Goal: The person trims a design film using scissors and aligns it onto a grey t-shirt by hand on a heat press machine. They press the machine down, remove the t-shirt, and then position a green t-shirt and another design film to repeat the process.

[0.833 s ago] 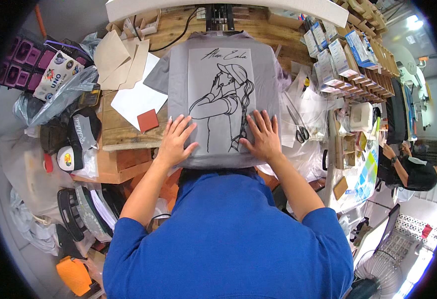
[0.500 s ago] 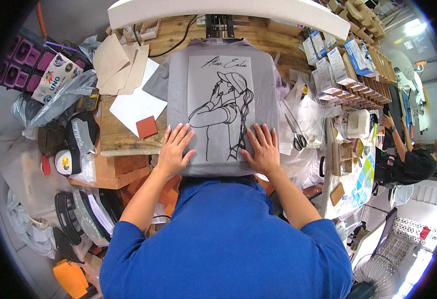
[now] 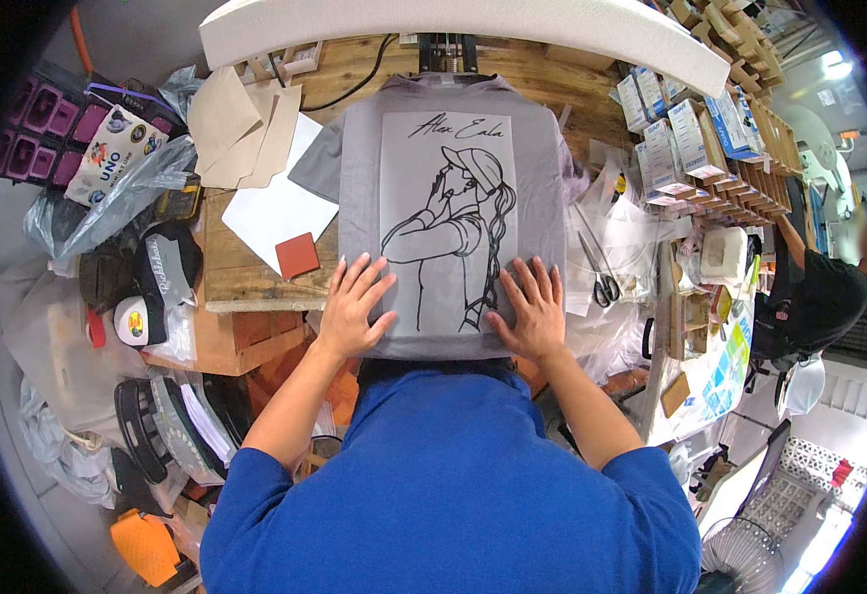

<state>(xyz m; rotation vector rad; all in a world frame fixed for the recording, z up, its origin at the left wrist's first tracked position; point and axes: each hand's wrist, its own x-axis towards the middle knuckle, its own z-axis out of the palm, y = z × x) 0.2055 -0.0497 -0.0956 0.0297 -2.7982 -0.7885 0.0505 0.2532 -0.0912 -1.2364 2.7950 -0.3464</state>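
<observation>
in the head view, little is seen to have changed at the work itself. the left hand (image 3: 356, 312) and the right hand (image 3: 532, 312) are kept where they were on the grey shirt (image 3: 540, 198), palms down; only the framing is shifted slightly, and the white curved band (image 3: 463, 18) across the top is shown larger. from this, the shirt is judged to be held flat and steady, with its position unaltered. at the far right, a co-worker's arm (image 3: 795, 243) is now stretched forward rather than raised.

the shirt is spread directly beneath both hands, its neck end away from the person. the pale panel (image 3: 448, 223) with the black line drawing is framed between them: its lower left edge is just overlapped by the left thumb, its lower right part by the right thumb and index finger. both hands are open, fingers spread, and nothing is gripped. a red-brown square (image 3: 297, 255) is left near the left fingertips; scissors (image 3: 605, 287) are placed beyond the right hand.
</observation>
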